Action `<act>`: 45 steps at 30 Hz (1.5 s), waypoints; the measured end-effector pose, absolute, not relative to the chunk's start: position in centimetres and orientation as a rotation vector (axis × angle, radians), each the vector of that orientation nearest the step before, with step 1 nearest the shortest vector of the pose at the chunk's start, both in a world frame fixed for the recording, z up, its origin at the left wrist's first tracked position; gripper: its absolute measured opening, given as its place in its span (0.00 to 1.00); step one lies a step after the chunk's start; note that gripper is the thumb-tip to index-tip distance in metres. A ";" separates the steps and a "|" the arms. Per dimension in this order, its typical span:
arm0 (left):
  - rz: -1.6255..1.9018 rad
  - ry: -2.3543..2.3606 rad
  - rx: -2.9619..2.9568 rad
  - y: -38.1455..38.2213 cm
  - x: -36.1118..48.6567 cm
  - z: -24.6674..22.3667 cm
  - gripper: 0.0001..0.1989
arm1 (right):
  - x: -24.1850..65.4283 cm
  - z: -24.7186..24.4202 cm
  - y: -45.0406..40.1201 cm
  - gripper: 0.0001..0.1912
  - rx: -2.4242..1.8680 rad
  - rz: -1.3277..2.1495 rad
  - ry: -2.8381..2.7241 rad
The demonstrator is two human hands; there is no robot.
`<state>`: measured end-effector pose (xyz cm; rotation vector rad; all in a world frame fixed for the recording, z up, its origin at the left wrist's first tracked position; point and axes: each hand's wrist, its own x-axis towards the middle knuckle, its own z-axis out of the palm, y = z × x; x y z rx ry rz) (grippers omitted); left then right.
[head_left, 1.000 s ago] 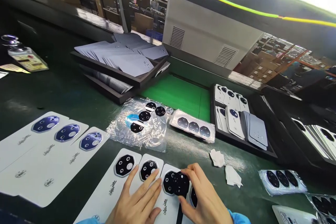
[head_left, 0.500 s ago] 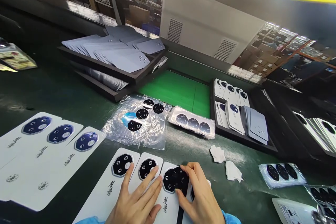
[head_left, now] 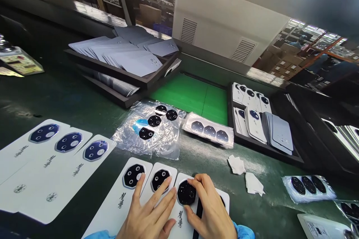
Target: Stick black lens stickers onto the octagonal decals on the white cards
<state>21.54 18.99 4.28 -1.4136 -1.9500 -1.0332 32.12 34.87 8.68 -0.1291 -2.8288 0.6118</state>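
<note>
Several white panels (head_left: 112, 209) lie at the bottom centre, each with a black octagonal area near its top. My left hand (head_left: 150, 209) rests across them, fingers spread flat, holding nothing. My right hand (head_left: 207, 205) pinches the right edge of a black octagonal disc (head_left: 186, 193) between thumb and forefinger. The disc lies over the octagonal area of the third panel. A further panel (head_left: 226, 196) is partly hidden beneath my right hand.
White panels (head_left: 39, 164) with blue-filmed octagons lie left. Plastic film (head_left: 165, 145) holds loose black discs. Beyond are a sleeve of discs (head_left: 207, 130), a tray of grey panels (head_left: 146, 80) and a tray of white panels (head_left: 235, 134). Paper scraps (head_left: 254, 185) lie right.
The black disc has shifted left, from partly overlapping the third panel's octagonal area to covering it. My right hand moved slightly left with it; my left hand stays on the panels.
</note>
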 end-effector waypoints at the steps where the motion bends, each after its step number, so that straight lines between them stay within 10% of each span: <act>1: -1.038 -1.956 -1.416 19.0 21.5 4.2 0.11 | 32.0 8.8 34.9 0.29 -0.121 0.608 -2.817; 45: -0.847 -2.049 -1.539 19.0 22.0 4.1 0.13 | 35.5 8.1 34.2 0.22 -0.103 0.085 -2.777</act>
